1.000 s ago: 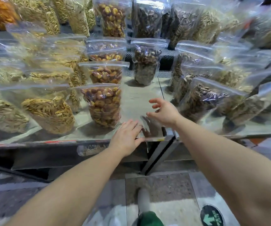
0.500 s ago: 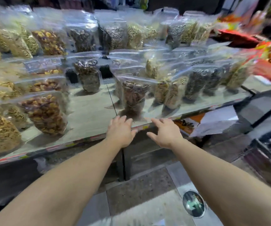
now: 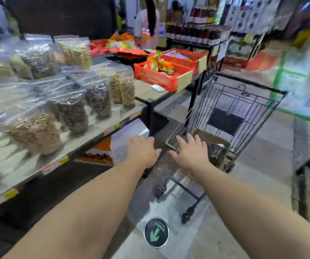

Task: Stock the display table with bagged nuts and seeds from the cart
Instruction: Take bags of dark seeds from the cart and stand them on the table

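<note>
Head view — both hands (image 3: 143,153) (image 3: 191,152) spread, empty, near cart (image 3: 234,109); floor sticker's (image 3: 156,232) writing unreadable.

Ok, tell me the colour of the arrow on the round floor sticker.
Green, on a dark disc; head view.

Both hands (image 3: 167,152) off table (image 3: 87,144) — now reaching twd cart (image 3: 230,116).

Bagged nuts (image 3: 72,116) stand in rows on the display table (image 3: 87,141) at left — the cart (image 3: 230,116) stands right of it, crates (image 3: 161,75) behind.
</note>
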Motion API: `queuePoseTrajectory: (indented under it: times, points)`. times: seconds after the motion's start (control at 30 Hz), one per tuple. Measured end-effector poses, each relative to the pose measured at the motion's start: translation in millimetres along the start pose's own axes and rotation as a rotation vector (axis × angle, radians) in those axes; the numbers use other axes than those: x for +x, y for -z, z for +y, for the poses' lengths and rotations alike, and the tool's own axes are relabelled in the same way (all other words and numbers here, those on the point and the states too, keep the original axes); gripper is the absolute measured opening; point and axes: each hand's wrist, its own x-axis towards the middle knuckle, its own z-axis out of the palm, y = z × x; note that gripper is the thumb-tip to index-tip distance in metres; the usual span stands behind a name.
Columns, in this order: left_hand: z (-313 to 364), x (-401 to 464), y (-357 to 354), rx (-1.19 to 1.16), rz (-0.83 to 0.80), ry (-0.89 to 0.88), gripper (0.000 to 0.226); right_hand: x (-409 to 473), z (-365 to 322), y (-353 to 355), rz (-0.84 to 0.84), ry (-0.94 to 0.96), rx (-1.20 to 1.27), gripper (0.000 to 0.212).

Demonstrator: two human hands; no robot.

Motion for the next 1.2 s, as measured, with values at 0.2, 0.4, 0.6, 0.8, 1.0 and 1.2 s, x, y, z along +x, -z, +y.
queuePoseTrajectory:
  times: [0.2, 0.4, 0.6, 0.8, 1.0, 1.2]
  points:
    - [102, 75, -7, -0.013, 0.047, -0.170, 0.061, 33, 110, 8, 0.011, -0.197, 0.055, 0.072]
    - [147, 183, -19, -0.008, 0.028, -0.280, 0.061, 116, 199, 9, 0.014, -0.336, 0.061, 0.072]
    - [180, 303, -28, -0.042, -0.047, -0.312, 0.063, 206, 257, 10, 0.006, -0.449, 0.180, 0.062]
    - [207, 355, -62, -0.040, -0.196, -0.324, 0.059, 262, 291, -34, -0.130, -0.495, 0.283, 0.068]
    - [228, 398, -94, -0.087, -0.295, -0.218, 0.066, 311, 339, -58, -0.245, -0.515, 0.321, 0.068]
    - [256, 432, -113, -0.122, -0.319, -0.115, 0.070, 358, 386, -74, -0.296, -0.490, 0.363, 0.070]
